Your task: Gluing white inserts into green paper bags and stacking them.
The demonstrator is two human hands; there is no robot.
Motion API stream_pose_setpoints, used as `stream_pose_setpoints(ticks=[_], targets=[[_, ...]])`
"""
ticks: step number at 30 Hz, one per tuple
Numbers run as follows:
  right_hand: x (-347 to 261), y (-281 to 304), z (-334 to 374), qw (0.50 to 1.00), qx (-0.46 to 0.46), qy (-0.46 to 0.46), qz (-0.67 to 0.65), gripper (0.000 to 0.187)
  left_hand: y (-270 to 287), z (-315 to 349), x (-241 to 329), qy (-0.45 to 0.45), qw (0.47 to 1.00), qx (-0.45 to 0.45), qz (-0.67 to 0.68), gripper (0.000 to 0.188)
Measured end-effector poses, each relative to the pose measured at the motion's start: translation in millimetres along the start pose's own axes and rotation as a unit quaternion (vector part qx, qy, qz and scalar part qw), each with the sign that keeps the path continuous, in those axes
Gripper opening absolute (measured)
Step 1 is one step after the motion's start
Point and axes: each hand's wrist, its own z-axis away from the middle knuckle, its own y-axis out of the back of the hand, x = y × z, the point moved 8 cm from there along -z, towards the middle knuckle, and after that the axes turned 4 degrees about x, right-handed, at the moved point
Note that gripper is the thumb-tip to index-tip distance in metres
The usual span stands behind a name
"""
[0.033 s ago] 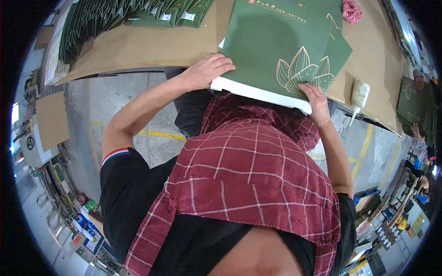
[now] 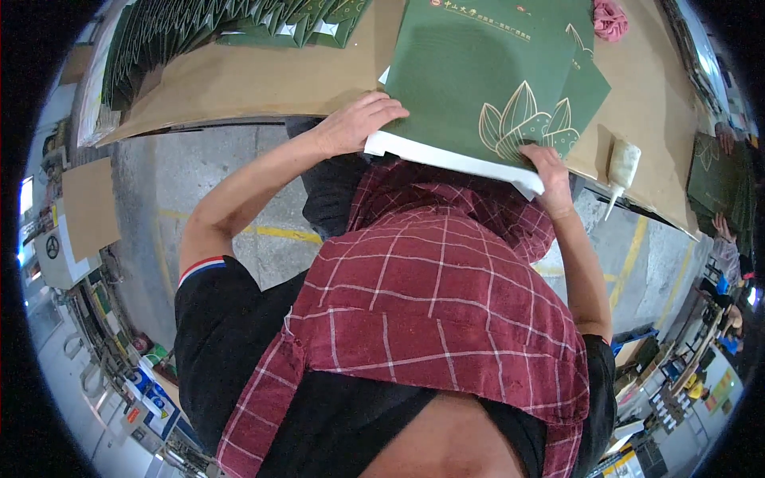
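A large flat green box (image 2: 478,80) with a gold leaf design and a white side edge lies at the near rim of the brown-covered table (image 2: 263,80). My left hand (image 2: 355,123) grips its near left corner, fingers on the green top. My right hand (image 2: 550,171) holds the near right corner, fingertips on the gold design. A second green sheet (image 2: 590,88) sticks out beneath it on the right. A red checked cloth (image 2: 446,311) covers my lap below the box.
Several folded green pieces (image 2: 199,28) are fanned at the table's far left. A white glue bottle (image 2: 621,167) lies right of the box and a pink cloth (image 2: 610,20) further back. Another person's hand (image 2: 721,227) works by more green pieces (image 2: 713,163) at the right edge.
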Motion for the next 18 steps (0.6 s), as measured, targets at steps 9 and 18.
stream_pose_setpoints(ticks=[9,18], targets=[[68,-11,-22,0.937,-0.054,-0.319,-0.131,0.049,9,-14,-43,0.432,0.865,0.198,0.163,0.078],[76,-19,-19,0.921,-0.040,-0.366,-0.132,0.048,-40,-135,46,-0.001,0.979,0.075,-0.191,0.060]])
